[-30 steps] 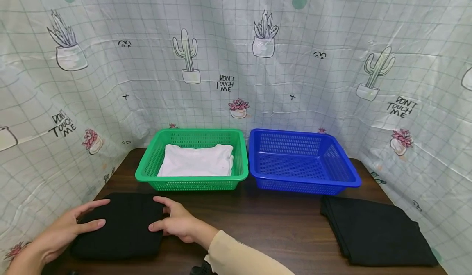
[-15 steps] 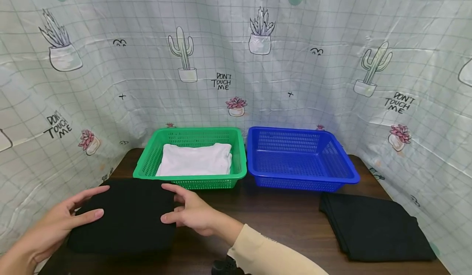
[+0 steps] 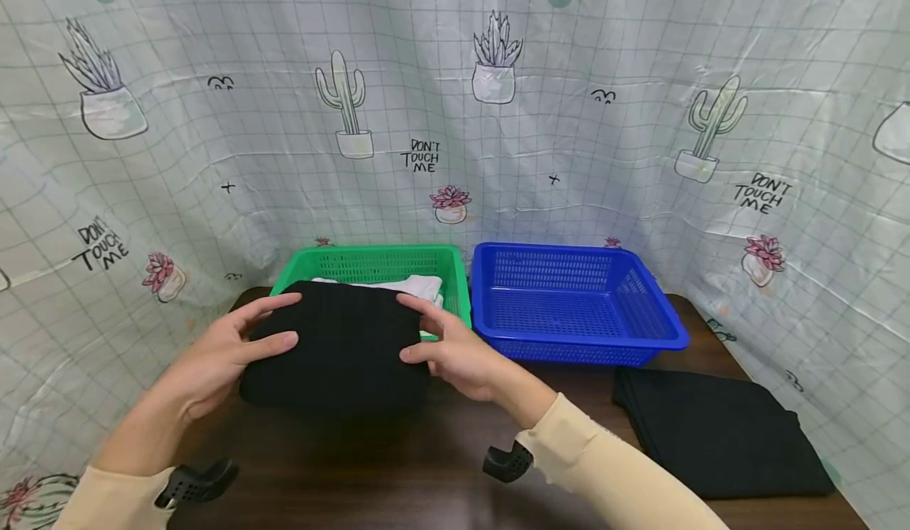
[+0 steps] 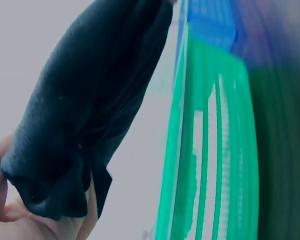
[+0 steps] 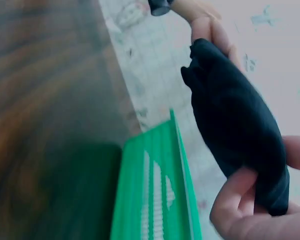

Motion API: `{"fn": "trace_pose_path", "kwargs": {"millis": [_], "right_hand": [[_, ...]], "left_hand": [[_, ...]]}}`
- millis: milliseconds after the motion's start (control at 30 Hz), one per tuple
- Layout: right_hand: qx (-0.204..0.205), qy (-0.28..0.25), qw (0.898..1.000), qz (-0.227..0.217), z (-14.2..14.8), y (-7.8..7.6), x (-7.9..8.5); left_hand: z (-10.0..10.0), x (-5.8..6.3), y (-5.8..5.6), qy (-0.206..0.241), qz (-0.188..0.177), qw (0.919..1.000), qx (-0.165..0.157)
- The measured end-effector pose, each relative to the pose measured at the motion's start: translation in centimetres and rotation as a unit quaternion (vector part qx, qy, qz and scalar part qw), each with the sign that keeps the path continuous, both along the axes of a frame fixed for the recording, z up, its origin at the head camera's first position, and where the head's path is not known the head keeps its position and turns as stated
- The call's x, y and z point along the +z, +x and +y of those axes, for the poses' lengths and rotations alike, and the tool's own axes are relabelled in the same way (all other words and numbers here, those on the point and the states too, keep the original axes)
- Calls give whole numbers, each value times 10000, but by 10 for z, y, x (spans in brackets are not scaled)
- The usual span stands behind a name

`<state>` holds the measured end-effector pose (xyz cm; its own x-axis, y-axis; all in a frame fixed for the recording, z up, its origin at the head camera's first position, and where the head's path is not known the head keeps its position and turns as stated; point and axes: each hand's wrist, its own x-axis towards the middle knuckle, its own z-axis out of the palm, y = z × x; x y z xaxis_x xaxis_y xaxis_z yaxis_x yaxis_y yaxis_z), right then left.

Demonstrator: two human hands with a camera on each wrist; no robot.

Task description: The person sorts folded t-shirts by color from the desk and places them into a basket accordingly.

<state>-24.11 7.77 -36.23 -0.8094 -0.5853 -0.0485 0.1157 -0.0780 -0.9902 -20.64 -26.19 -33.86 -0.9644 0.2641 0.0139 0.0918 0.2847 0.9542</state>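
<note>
Black cloth (image 3: 341, 348) has risen toward two o'clock, gripped by left hand (image 3: 222, 355) and right hand (image 3: 464, 352), partly hiding green basket (image 3: 460, 277) and white cloth (image 3: 422, 284), seemingly folded; blue basket (image 3: 579, 343), three o'clock.

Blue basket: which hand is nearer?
Right. The right hand holds the black cloth by its right end, near the front left corner of the blue basket; the left hand holds the opposite end, farther left.
</note>
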Motion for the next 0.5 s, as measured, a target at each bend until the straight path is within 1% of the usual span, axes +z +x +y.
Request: {"fn": "trace_pose_path", "kwargs": {"millis": [133,300,367,500], "right_hand": [[-337,115,9992,162,31,-10,8],[-752,317,9963,275,72,-23,12],[-858,330,9953,293,89,-28,15],[-1054,504,9926,324,123,-41,18]], "left_hand": [[40,4,-23,118,32,9999,-13],[89,3,-51,672,-302,9972,-155],[109,3,-61,861,-425,9952,-187],[149,6,-74,1083,-458,9929,-166]]}}
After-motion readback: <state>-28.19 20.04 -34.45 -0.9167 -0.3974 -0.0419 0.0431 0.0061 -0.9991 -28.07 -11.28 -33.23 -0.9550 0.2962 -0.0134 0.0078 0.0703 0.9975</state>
